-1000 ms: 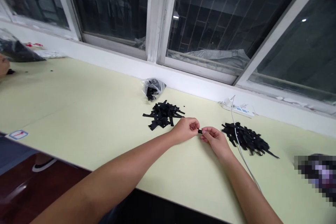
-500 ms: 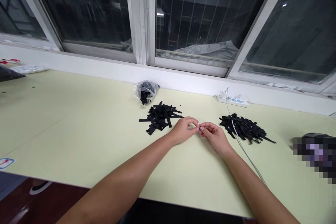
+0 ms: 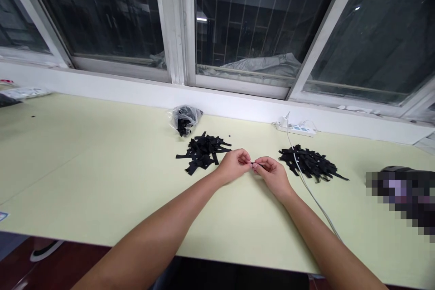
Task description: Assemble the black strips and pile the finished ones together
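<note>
Bag (image 3: pixel 189 116) holding black pieces (image 3: pixel 184 127), left hand (image 3: pixel 235 164) and right hand (image 3: pixel 273 176) pinching one small black strip (image 3: pixel 259 165)

You are pinching a small black piece (image 3: pixel 252 163); it is sitting between your left hand (image 3: pixel 237 163) and right hand (image 3: pixel 273 175), your grip mostly hiding its shape.

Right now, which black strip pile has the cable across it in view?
Right pile, nearer the power strip: the white cable crosses it. Left pile has no cable.
</note>
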Tool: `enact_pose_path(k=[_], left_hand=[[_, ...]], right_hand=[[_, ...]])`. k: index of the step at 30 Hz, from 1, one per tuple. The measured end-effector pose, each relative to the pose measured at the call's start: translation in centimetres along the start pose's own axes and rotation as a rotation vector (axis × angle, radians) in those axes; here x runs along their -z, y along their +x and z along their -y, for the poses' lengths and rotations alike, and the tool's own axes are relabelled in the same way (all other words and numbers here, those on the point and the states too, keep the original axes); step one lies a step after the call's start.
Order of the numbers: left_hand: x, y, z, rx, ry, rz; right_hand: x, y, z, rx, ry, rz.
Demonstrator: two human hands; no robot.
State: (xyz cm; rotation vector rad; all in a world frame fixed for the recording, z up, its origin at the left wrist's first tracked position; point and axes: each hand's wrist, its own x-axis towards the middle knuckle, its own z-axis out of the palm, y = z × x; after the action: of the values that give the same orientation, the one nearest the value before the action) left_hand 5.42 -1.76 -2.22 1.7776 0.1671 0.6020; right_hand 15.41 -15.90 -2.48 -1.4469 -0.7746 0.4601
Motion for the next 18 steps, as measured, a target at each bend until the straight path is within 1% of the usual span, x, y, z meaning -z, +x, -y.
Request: enact_pose_path(k=[4, 14, 18], left_hand=[[-0.1, 0.14, 0.19, 0.007, -0.068, 0.0], [-0.06, 0.12, -0.44, 0.068, -0.16, -0.014], [0.15, 0.05, -0.59, 0.094, -0.157, 0.025]], right_hand=[[-0.13, 0.13, 0.01, 0.004, 0.024, -0.002], [-0.18, -0.2, 0.42, 0.049, 0.008, -0.008], [-0.1, -0.52, 0.88, 0.048, 0.003, 0.023]])
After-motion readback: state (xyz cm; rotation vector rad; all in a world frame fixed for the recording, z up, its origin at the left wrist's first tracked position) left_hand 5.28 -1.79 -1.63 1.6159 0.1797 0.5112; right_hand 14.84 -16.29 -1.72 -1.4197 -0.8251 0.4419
